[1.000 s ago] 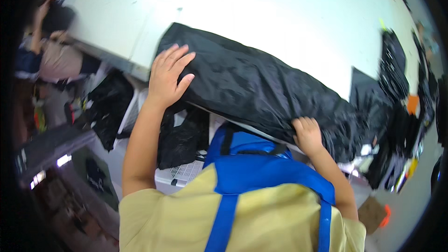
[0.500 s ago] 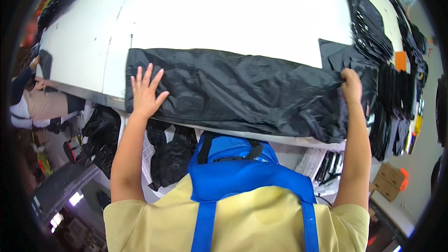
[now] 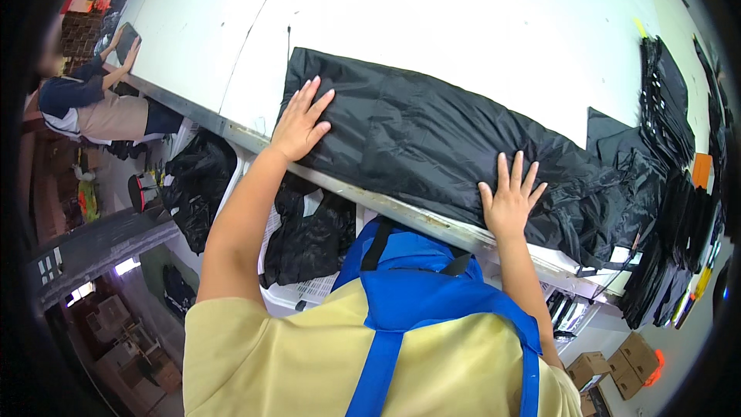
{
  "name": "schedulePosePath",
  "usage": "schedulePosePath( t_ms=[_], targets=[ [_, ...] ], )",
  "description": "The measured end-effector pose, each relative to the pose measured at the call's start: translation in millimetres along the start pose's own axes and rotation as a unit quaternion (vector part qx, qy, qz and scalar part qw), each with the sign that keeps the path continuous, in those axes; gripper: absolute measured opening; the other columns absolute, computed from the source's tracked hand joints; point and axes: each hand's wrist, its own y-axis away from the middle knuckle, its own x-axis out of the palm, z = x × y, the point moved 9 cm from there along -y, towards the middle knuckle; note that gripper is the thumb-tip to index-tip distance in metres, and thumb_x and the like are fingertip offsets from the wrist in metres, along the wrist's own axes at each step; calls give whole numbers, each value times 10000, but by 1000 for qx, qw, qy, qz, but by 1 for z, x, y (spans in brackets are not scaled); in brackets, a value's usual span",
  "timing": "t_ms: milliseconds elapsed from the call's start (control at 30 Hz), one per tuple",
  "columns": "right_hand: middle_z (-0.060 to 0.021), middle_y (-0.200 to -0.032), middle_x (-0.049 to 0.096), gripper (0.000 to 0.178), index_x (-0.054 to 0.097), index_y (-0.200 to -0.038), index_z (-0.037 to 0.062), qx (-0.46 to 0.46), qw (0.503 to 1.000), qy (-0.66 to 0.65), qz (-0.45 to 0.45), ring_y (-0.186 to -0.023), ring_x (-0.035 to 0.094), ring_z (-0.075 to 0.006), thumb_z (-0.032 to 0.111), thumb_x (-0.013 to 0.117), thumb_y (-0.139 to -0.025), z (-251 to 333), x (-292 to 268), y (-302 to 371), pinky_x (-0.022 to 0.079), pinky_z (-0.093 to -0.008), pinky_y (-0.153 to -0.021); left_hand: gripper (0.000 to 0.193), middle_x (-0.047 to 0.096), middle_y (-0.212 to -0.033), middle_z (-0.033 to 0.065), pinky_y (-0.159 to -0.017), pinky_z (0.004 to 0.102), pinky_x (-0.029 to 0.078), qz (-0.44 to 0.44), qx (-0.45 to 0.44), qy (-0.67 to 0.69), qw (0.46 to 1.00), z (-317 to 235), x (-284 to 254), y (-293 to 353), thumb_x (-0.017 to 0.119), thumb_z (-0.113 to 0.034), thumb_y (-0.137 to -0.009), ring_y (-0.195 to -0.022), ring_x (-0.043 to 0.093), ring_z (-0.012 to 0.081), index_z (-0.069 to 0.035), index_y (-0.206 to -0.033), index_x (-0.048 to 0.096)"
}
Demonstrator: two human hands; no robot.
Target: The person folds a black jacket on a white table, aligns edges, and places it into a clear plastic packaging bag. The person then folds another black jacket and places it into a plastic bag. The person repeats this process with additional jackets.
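A long piece of thin, shiny black fabric (image 3: pixel 417 131) lies folded along the near edge of the white table (image 3: pixel 432 8). My left hand (image 3: pixel 301 123) rests open on its left end, fingers spread and pointing away from me. Farther right, my right hand (image 3: pixel 511 197) is laid flat on the fabric near the table's front edge, fingers apart. Wrinkles run through the cloth, and its right end bunches up beyond my right hand. There it meets other black fabric, so I cannot tell where one ends.
Stacks of black cut pieces (image 3: pixel 665 93) lie on the table's right side beside an orange piece (image 3: pixel 702 171). Below the edge, white baskets hold black fabric (image 3: pixel 309 235). At far left a co-worker (image 3: pixel 93 104) handles a dark flat item. Cardboard boxes (image 3: pixel 634 357) stand at lower right.
My right hand has let go of the fabric's right end and moved left, now flat on the cloth. The left hand stays on the left end. The whole view has turned.
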Motion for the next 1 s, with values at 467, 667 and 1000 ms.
schedulePosePath(
  t_ms=[467, 667, 1000],
  targets=[
    [-153, -1522, 208, 650, 165, -1482, 29, -49, 681, -727, -79, -1393, 241, -307, 338, 396, -959, 138, -66, -40, 190, -434, -1132, 632, 602, -1118, 194, -841, 339, 507, 87, -497, 425, 752, 82, 1, 64, 722, -157, -784, -986, 615, 251, 86, -1285, 424],
    [-264, -1515, 154, 698, 108, -1476, -16, 46, 767, -639, 24, -1416, 133, -370, 423, 343, -987, 242, 29, -61, 128, -399, -1147, 530, 581, -1194, 155, -919, 330, 487, 83, -376, 649, 656, 50, -25, 56, 609, 14, -767, -1049, 600, 222, 62, -1272, 455],
    [-171, -1209, 549, 675, 401, -1355, -9, 160, 491, -847, 130, -1122, 519, -262, 535, 376, -957, 88, -4, -67, 367, -376, -1009, 850, 623, -768, 299, -674, 448, 530, 133, -103, 326, 930, -222, 8, -71, 568, -119, -776, -704, 636, 420, 181, -1392, 64]
  ],
)
